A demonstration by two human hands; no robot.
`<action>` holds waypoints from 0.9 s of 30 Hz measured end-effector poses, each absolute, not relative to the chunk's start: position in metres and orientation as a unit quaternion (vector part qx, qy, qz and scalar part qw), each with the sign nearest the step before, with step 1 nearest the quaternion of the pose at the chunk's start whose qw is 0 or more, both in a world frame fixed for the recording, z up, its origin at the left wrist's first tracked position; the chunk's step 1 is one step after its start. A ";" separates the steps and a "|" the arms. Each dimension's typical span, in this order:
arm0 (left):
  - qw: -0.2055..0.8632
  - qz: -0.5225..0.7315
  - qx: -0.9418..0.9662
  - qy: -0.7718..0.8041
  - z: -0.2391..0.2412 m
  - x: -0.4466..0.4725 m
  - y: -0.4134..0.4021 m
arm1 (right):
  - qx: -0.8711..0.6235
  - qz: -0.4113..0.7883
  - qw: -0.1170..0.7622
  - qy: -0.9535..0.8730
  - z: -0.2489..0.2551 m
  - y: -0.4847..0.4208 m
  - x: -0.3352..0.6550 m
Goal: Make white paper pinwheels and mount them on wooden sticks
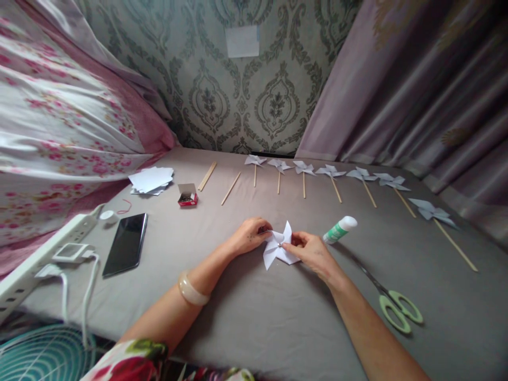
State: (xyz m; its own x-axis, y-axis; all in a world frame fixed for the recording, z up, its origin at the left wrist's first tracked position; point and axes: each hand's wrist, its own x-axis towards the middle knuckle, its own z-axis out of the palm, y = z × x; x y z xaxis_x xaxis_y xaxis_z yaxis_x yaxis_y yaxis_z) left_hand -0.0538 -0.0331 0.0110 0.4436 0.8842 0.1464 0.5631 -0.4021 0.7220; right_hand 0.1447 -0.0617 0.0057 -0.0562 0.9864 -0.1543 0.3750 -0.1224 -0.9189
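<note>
Between my hands is a white paper pinwheel with no stick visible on it, its blades folded in toward the middle. My left hand pinches the pinwheel's left blade, fingers curled. At its centre, where a small metallic pin shows, press the thumb and fingers of my right hand. A green and white glue stick lies just beyond my right hand. Scissors with light green handles rest to the right of my right forearm.
Several finished pinwheels on sticks line the back and right. Behind my left hand are a small red box, a single stick, bundled sticks and stacked paper. A phone and power strip lie left.
</note>
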 end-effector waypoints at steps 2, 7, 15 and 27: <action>0.313 0.273 0.790 0.451 0.014 -0.054 -0.034 | -0.597 0.414 0.333 -0.601 0.006 -0.064 0.144; 0.327 0.315 0.778 0.435 0.023 -0.054 -0.034 | -0.549 0.474 0.373 -0.579 0.009 -0.069 0.142; 0.306 0.312 0.801 0.409 0.027 -0.054 -0.029 | -0.563 0.511 0.392 -0.518 0.021 -0.069 0.138; 0.276 0.328 0.648 0.629 0.044 -0.106 0.057 | -0.518 0.524 0.435 -0.518 0.004 -0.071 0.142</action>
